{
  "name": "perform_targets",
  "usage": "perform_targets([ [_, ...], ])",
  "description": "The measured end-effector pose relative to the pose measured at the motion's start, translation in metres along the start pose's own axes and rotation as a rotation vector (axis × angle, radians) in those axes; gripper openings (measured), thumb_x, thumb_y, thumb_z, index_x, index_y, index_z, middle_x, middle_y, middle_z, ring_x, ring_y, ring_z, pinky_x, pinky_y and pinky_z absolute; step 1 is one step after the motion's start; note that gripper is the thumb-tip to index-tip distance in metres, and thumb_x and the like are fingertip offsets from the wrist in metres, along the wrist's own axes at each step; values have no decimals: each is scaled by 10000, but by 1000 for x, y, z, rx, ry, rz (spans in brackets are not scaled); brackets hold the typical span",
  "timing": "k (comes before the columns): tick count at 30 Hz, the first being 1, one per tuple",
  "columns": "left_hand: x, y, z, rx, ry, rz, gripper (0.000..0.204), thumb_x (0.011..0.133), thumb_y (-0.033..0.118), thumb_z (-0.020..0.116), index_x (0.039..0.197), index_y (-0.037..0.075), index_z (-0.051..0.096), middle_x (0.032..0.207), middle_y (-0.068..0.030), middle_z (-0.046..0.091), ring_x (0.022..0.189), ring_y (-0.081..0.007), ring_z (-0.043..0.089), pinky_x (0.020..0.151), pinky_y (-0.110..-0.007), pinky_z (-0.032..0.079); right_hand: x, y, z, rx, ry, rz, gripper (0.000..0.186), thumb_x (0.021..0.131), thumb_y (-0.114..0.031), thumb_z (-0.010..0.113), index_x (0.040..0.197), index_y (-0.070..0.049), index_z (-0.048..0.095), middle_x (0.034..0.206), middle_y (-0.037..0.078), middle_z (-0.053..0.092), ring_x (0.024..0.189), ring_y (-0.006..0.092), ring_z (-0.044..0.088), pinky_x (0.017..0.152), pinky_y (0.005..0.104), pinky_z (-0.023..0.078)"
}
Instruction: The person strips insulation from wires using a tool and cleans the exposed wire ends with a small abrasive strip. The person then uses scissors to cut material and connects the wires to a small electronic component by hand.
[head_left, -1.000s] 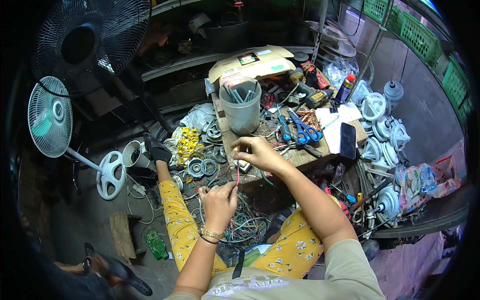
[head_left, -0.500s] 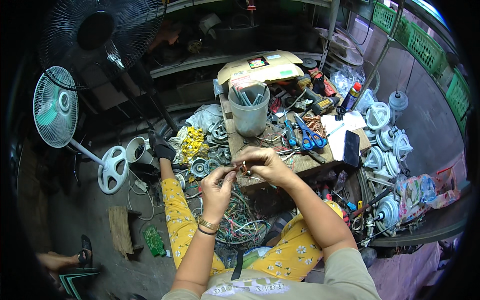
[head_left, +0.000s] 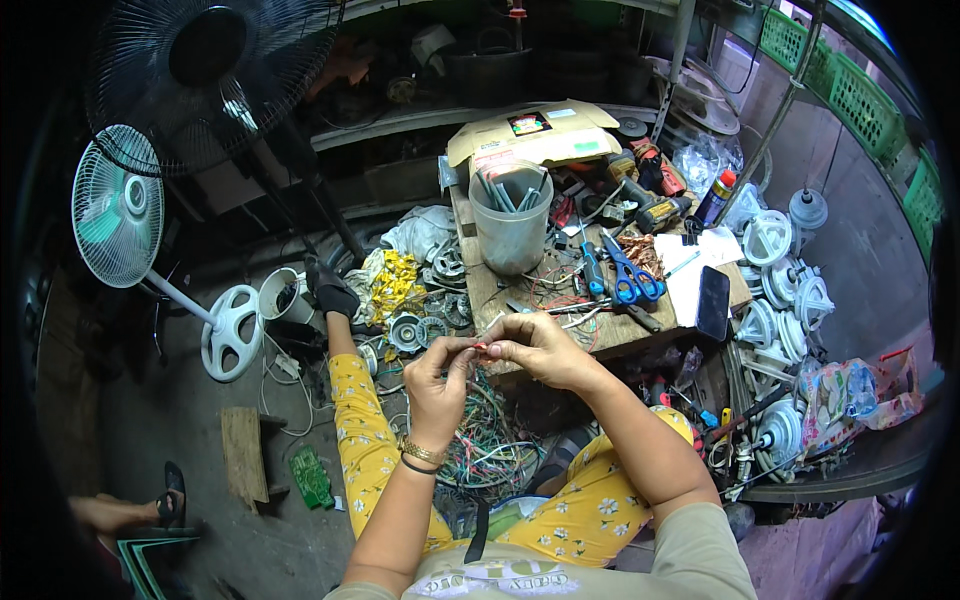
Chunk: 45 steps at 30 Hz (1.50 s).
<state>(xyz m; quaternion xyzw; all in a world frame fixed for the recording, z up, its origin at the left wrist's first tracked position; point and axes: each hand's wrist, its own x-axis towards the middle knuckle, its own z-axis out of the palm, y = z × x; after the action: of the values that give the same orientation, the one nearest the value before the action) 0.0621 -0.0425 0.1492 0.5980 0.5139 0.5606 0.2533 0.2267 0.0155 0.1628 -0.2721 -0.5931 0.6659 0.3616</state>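
My left hand [head_left: 440, 375] and my right hand [head_left: 540, 347] meet above the front edge of the wooden workbench [head_left: 590, 330]. Between their pinched fingertips is a small reddish wire piece [head_left: 482, 348]; its exact form is mostly hidden. A pale thin end sticks up by my right index finger. Below my hands lies a tangle of coloured wires [head_left: 490, 440]. On the bench beyond my right hand are blue-handled scissors [head_left: 632, 278], a blue screwdriver [head_left: 592, 272] and a bundle of bare copper wire [head_left: 640, 252].
A grey bucket [head_left: 510, 235] of strips stands on the bench, near a cordless drill [head_left: 660, 212] and a phone [head_left: 712, 302]. White lamp-like parts [head_left: 768, 240] are piled at right. A standing fan [head_left: 120, 210] and wooden stool [head_left: 245, 455] are at left. Another person's foot [head_left: 172, 495] shows lower left.
My fingers have drawn closer together around the small wire piece, and my right hand has rolled over it. The view has shifted slightly; the bench things stay in place.
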Motion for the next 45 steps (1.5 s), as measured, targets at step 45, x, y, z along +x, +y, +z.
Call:
perform_targets([
  [45, 100, -109, -6, -1182, 516, -1259, 302, 986, 237, 360, 700, 141, 390, 503, 34, 293, 403, -110, 230, 409, -253, 214, 33, 53, 55, -730, 295, 39, 156, 894, -111, 509, 984, 8, 555, 857, 238, 639, 854, 390, 623, 716, 457, 475],
])
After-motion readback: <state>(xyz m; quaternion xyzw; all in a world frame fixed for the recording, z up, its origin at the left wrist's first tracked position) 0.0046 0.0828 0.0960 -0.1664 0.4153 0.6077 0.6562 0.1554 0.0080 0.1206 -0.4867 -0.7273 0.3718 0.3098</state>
